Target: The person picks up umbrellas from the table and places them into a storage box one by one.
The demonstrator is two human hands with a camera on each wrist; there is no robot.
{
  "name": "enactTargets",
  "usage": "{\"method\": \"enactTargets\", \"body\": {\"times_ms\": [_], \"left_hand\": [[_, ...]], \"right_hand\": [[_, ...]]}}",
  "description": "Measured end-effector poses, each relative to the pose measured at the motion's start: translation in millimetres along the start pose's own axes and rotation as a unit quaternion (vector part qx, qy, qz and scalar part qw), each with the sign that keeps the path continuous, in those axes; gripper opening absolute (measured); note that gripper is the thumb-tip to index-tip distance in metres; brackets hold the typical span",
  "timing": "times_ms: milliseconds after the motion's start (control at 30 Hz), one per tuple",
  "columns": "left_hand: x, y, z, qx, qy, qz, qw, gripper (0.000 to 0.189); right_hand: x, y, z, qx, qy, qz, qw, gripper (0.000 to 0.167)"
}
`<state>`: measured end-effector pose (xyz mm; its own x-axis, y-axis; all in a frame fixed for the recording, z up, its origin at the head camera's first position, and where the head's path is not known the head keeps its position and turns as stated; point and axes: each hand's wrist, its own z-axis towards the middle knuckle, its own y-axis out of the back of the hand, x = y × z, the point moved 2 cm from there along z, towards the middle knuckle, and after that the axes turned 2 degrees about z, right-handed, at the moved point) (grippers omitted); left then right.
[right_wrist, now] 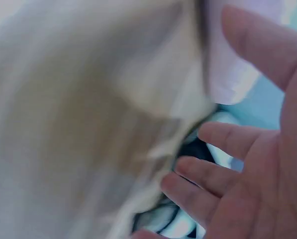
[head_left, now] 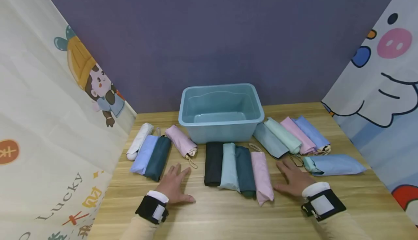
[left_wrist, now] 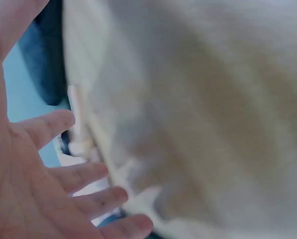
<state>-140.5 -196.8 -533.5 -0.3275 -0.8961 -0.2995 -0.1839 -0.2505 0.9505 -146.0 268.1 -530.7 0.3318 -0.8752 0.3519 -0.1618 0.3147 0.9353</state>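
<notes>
My left hand (head_left: 173, 185) has its fingers spread over the table, just right of a dark green folded umbrella (head_left: 158, 158). Its palm and straight fingers show in the left wrist view, holding nothing. My right hand (head_left: 293, 178), also spread and holding nothing, is between a pink folded umbrella (head_left: 262, 177) and a blue one (head_left: 337, 164). Between the hands lie a black umbrella (head_left: 213, 164), a light teal one (head_left: 230, 166) and a dark teal one (head_left: 245, 170). A light blue plastic bin (head_left: 220, 133) stands behind them; its visible floor holds nothing.
Left of the bin lie a white umbrella (head_left: 140, 140), a periwinkle one (head_left: 144, 154) and a mauve one (head_left: 180, 140). Right of it are a grey-blue umbrella (head_left: 270, 139), a mint one (head_left: 282, 135), a pink one (head_left: 298, 135) and a blue one (head_left: 311, 132). Walls enclose the wooden table (head_left: 215, 218).
</notes>
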Motion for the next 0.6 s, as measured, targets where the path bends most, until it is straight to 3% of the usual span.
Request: {"method": "enactTargets", "body": {"times_ms": [100,200,300,367,467,600], "left_hand": [[-2.9,8.8,4.2,-0.017,-0.024,-0.006,0.9995,0.109],[-9.4,27.1,11.0,-0.04,-0.027,-0.016,0.9987,0.099],[-17.3,54.7,21.3,-0.102,-0.027,-0.019,0.9943,0.08],[-22.2,77.5,29.2,-0.155,-0.025,-0.034,0.987,0.064],[-25.1,110.3,44.1,-0.237,-0.016,-0.057,0.9698,0.046],[-23.5,145.8,70.3,-0.294,0.02,-0.12,0.948,0.042]], "right_hand": [[9,18,2.6,0.001,0.027,0.029,0.9992,0.077],[17,40,10.7,-0.017,0.048,0.043,0.9978,0.065],[25,64,24.4,-0.06,0.051,0.054,0.9954,0.057],[29,80,35.9,-0.1,0.044,0.065,0.9919,0.054],[35,106,56.2,-0.162,0.031,0.09,0.9822,0.051],[39,135,87.7,-0.196,-0.006,0.151,0.9689,0.054]]}}
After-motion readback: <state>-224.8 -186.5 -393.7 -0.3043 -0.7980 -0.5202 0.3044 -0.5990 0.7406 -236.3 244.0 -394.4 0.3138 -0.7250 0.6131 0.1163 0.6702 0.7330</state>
